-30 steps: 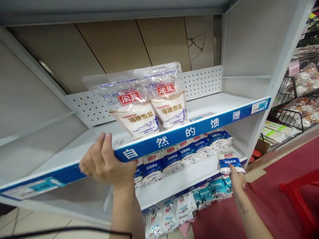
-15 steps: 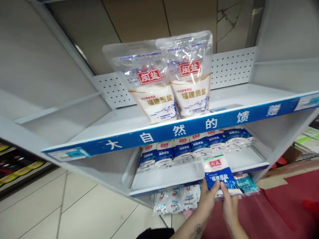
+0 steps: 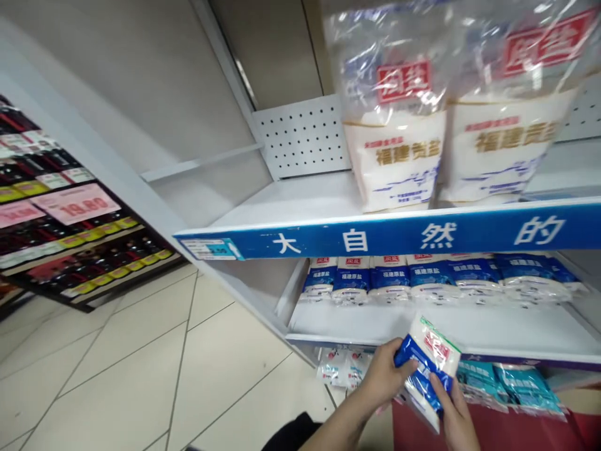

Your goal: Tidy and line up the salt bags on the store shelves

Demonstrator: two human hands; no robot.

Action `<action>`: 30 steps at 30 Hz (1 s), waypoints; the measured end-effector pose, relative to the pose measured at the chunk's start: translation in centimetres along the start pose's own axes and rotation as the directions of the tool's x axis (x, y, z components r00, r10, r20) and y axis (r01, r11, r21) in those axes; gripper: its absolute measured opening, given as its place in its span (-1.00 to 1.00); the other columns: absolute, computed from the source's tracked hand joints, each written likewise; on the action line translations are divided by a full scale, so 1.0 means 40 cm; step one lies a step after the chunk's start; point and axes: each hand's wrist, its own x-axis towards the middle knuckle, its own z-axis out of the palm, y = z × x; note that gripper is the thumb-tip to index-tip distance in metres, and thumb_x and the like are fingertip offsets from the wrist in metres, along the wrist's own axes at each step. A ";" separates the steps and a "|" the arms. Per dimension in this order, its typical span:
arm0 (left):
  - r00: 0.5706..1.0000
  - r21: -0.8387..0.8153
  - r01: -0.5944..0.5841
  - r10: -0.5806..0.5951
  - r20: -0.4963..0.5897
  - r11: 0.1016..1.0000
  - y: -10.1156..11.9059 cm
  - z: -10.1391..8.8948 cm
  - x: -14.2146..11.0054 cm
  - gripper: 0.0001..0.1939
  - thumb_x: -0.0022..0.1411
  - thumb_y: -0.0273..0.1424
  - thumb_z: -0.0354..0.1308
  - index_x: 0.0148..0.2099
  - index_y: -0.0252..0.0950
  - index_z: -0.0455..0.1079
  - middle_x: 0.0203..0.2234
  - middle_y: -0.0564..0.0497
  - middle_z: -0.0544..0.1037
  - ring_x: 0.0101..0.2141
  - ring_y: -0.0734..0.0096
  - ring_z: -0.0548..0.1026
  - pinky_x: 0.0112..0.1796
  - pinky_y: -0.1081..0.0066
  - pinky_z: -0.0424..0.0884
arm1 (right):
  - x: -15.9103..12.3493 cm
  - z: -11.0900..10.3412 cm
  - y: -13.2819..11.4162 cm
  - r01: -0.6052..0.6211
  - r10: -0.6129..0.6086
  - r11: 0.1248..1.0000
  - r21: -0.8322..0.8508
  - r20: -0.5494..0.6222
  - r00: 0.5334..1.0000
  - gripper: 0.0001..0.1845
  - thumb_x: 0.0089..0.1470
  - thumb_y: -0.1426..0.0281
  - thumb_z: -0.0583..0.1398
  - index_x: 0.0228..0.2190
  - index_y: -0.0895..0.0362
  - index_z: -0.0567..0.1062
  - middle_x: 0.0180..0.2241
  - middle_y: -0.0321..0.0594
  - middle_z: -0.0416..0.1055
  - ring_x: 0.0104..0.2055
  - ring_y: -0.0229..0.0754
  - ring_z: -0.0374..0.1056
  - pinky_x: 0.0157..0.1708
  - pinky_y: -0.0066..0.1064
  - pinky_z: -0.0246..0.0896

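A person's two bare hands grasp a blue-and-white packet (image 3: 428,369) in front of a store's white shelving; the left hand (image 3: 385,371) grips its left edge, thumb across the front, while the right hand (image 3: 453,410) holds it from the right, fingers on the blue label; the packet is tilted, its green-trimmed top edge towards the shelving, near the front of the middle shelf (image 3: 347,322). Behind it, similar blue-and-white packets (image 3: 392,279) line the far part of that shelf; above, two large clear-topped bags (image 3: 399,156) stand side by side on the upper shelf (image 3: 300,203), behind a blue strip (image 3: 319,244) with white characters and a price label (image 3: 211,249) at its left end. Lower down, teal packets (image 3: 528,385) lie to the right and white packets (image 3: 345,366) to the left; bottles (image 3: 107,266) fill a rack at far left, beyond the pale tiled floor (image 3: 141,357).
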 end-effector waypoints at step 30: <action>0.899 -1.000 -0.013 -0.437 -0.015 0.007 0.039 -0.169 -0.078 -0.39 0.34 0.06 -0.12 -0.03 -0.40 0.41 -0.13 -0.21 0.50 -0.33 0.37 0.51 -0.44 0.49 0.40 | 0.100 0.865 -0.318 0.525 -0.217 0.606 -0.598 0.511 0.832 -0.43 -0.11 0.31 0.43 -0.06 0.22 0.47 -0.07 0.03 0.47 -0.03 0.15 0.41 0.02 -0.05 0.28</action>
